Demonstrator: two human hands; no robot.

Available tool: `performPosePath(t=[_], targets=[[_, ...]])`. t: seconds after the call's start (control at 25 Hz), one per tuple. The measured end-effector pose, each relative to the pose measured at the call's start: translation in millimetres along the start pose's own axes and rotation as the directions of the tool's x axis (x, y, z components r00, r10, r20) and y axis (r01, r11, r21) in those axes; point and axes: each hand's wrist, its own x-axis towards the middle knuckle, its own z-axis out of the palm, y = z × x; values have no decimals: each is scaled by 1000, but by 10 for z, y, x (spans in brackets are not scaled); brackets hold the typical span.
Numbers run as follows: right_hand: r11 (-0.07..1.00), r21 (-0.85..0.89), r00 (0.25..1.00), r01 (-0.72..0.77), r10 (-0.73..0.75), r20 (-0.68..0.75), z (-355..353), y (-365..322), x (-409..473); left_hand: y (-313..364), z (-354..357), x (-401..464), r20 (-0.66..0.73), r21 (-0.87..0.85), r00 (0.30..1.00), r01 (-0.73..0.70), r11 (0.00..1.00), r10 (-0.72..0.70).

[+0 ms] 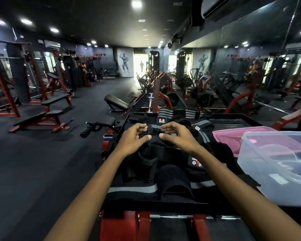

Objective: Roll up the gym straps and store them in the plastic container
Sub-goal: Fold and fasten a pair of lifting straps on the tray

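While red-framed black padded gym benches [47,115] stand on the dark floor at the left of the frame, a pile of black gym straps with grey stripes [163,164] covers the black metal platform [233,119] at the centre. Just left of centre, the left hand [134,138] reaches over the pile, fingers curled and pinching one end of a black grey-striped strap [156,129]. Just right of it, the right hand [177,136] grips the other end of the same strap, thumb stretched toward the left thumb. Farther right, a pink plastic lid [222,136] lies on the platform, and a clear rectangular plastic container [274,164] sits at the lower right, overlapping the lid.
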Motion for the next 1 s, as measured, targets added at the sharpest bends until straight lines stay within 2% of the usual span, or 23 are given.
performPosePath(t=[0.2, 0.32, 0.4, 0.44, 0.52, 0.56, 0.64, 0.72, 0.8, 0.88, 1.0], targets=[[1000, 2, 987, 4, -5, 159, 225, 200, -84, -146, -1, -169, -13, 0, 998, 65, 998, -65], [999, -37, 985, 33, -26, 170, 274, 317, -91, -103, 17, -210, 14, 33, 999, 50, 998, -50], [985, -166, 986, 49, -20, 167, 253, 351, -57, -84, 14, -211, 77, 93, 992, 88, 992, -96], [955, -289, 985, 60, -10, 170, 226, 361, -31, -83, -1, -199, 110, 124, 984, 124, 985, -137], [820, -568, 982, 70, 45, 185, 133, 373, -2, -55, -20, -200, 161, 183, 966, 171, 968, -201], [766, -641, 980, 52, 84, 181, 62, 379, 0, -23, -27, -211, 171, 203, 965, 162, 966, -198], [766, -643, 982, -13, 133, 138, -82, 428, -4, 58, -41, -246, 191, 224, 977, 50, 973, -94], [799, -598, 990, -55, 122, 70, -182, 483, -10, 141, -77, -298, 310, 263, 950, -130, 956, 44], [808, -586, 995, -53, 92, 37, -205, 490, -8, 200, -134, -345, 478, 401, 878, -235, 885, 17], [785, -618, 997, -38, 70, 27, -183, 464, -6, 210, -173, -367, 547, 531, 834, -281, 799, -71], [808, -589, 999, -17, 32, 16, -164, 433, -5, 196, -187, -350, 537, 469, 843, -312, 826, 13]])
